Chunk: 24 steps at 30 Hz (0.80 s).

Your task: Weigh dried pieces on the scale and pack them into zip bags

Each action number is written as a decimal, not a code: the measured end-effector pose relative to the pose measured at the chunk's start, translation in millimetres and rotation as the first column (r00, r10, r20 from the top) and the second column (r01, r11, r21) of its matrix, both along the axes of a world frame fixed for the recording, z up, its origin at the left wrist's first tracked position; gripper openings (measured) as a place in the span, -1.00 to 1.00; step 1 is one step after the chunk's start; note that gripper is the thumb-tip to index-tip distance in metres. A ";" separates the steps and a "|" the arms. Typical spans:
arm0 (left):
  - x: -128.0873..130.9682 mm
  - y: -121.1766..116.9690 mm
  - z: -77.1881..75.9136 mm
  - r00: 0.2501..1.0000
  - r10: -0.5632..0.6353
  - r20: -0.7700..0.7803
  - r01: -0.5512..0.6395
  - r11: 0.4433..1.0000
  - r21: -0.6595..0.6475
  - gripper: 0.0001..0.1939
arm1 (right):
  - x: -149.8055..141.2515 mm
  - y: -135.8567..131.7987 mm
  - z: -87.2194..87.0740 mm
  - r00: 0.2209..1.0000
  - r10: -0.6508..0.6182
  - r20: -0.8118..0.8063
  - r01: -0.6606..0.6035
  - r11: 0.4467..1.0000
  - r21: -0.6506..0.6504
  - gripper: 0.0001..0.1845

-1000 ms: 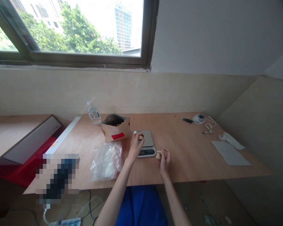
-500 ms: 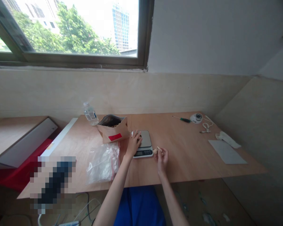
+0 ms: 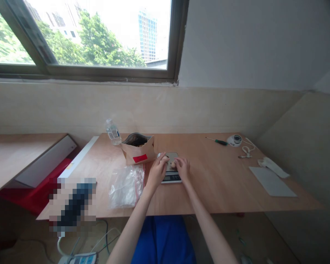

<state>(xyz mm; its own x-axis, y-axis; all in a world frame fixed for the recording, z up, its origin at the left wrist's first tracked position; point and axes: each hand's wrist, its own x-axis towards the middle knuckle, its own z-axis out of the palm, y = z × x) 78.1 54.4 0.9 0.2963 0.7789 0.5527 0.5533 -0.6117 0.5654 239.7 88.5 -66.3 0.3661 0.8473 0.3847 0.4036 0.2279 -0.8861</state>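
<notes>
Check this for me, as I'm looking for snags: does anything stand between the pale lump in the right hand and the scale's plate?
Nothing visible: the right hand holds the pale lump over the scale's plate; the left hand is to the lump's left.

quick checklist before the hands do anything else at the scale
1. Scale flat on the table: ok, it sits in front of the person.
2. Display readable: cannot tell, its digits are too small.
3. Pan clear of hands: not ok, the left hand and right hand are both over it.
4. Pale piece let go: cannot tell, it is at the right hand's fingertips.
5. Paper bag open: ok, its mouth gapes.
6. Bottle away from hands: ok, it stands at the back, beside the paper bag.
</notes>
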 end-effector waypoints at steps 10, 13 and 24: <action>-60.4 15.5 96.4 0.873 0.482 0.068 -0.485 0.847 0.220 -0.74 | 36.2 -52.4 -39.8 0.956 -0.267 -0.119 0.266 0.964 -0.020 -0.76; -72.4 34.1 113.0 0.863 0.463 -0.202 -0.458 0.886 0.073 -0.72 | 43.8 -57.6 -43.7 0.931 -0.318 -0.179 0.314 0.948 -0.053 -0.77; -86.3 90.7 131.8 0.787 0.055 -0.614 -0.291 0.911 -0.291 -0.86 | 41.2 -59.1 -39.4 0.891 -0.359 -0.279 0.344 0.933 -0.100 -0.77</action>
<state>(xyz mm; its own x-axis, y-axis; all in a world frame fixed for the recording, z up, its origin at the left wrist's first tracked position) -8.2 145.1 132.7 0.3073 0.9516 -0.0035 0.9210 -0.2965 0.2527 280.9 29.4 -105.7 0.7320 0.6569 0.1805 0.1754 0.0744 -0.9817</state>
